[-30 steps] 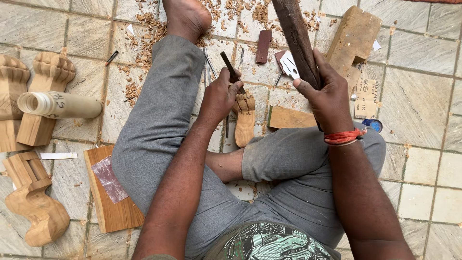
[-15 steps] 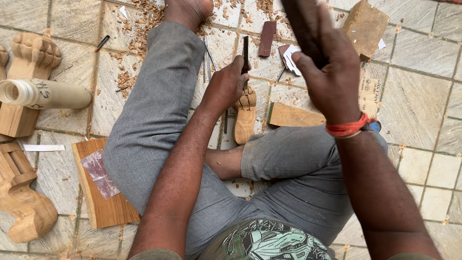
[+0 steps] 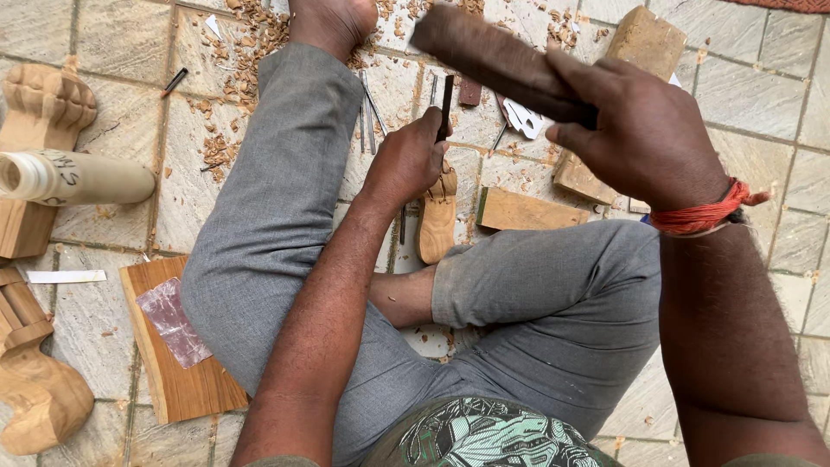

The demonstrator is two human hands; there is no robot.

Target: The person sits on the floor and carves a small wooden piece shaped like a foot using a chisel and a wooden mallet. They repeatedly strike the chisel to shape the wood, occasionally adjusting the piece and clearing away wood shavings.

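A: What's nearest?

B: The right hand (image 3: 644,134), raised close to the camera and closed around a dark brown wooden mallet-like block (image 3: 497,59). I'd judge it is held high so it can come down as a striker. Its long axis runs from the fist up and to the left.

A: And the left hand (image 3: 406,164)?

B: Lower, fist wrapped around a slim dark-handled chisel (image 3: 445,108). The chisel stands nearly upright, handle end towards the mallet, blade end hidden behind the fingers.

A: Where's the workpiece?

B: The small pale carved wooden piece (image 3: 437,220) lies on the stone tile floor (image 3: 752,86) just below that hand, beside the bent knee, probably braced there. Its long axis runs away from the person.

A: Farther out?

B: A flat wooden offcut (image 3: 527,210), then wood shavings (image 3: 251,35) near the foot.
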